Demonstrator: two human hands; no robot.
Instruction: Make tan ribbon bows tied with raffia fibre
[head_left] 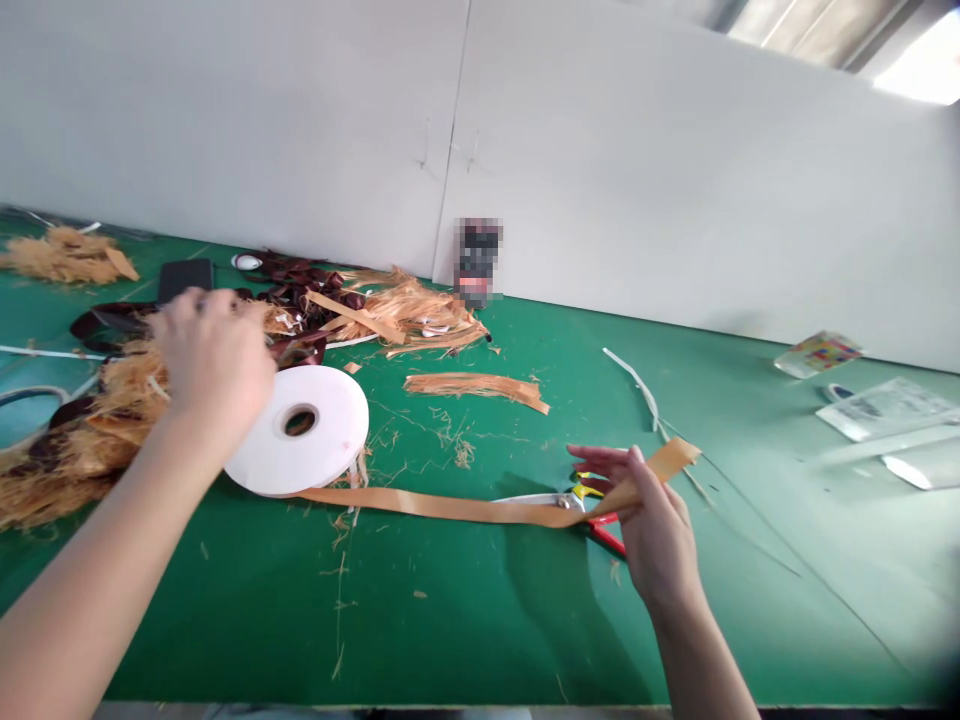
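A white ribbon spool (330,430) lies flat on the green table, its round hole facing up. From its near edge a tan ribbon (450,508) runs rightward to my right hand (656,520), which pinches it close to the free end. Under that hand and partly behind the ribbon lie scissors (611,538) with red and yellow handles, blades pointing left. My left hand (214,350) is over the left side of the spool, above a heap of frayed tan ribbon (97,450); its fingers are smeared by motion.
Dark brown ribbon and frayed tan strands (420,310) are piled at the back. One fringed strip (480,388) lies mid-table. A dark flat object (185,278) is behind my left hand. Plastic packets (885,408) lie at right. A white wall panel (637,170) closes off the back.
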